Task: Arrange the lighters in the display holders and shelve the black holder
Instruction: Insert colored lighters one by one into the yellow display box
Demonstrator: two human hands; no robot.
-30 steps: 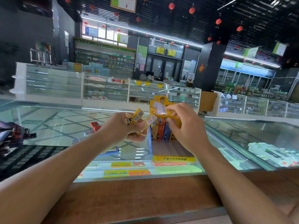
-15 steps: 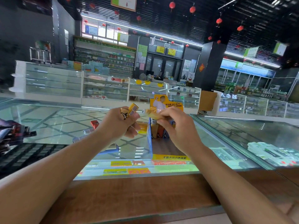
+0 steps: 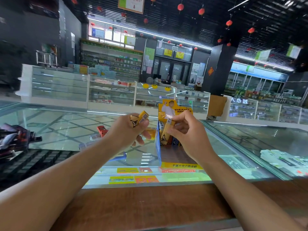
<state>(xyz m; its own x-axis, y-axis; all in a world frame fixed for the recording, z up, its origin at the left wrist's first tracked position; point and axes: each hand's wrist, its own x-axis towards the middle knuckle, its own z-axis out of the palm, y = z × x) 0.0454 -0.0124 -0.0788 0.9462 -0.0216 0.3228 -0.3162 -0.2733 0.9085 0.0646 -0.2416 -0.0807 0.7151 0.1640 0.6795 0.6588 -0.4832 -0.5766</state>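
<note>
Right hand [image 3: 190, 139] has lowered lighter [image 3: 166, 130] into holder [image 3: 181, 165]; left hand [image 3: 126, 132] grips lighters [image 3: 139, 119].

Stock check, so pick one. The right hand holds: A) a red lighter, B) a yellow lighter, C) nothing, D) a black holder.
B: the right hand pinches a yellow lighter between thumb and fingers, right by the blue-and-yellow display holder.

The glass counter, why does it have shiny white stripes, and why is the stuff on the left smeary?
In the head view, the glass counter mirrors the ceiling light strips as glare; the dark items at the left edge are blurred, while the left hand and right hand look fairly sharp.
</note>
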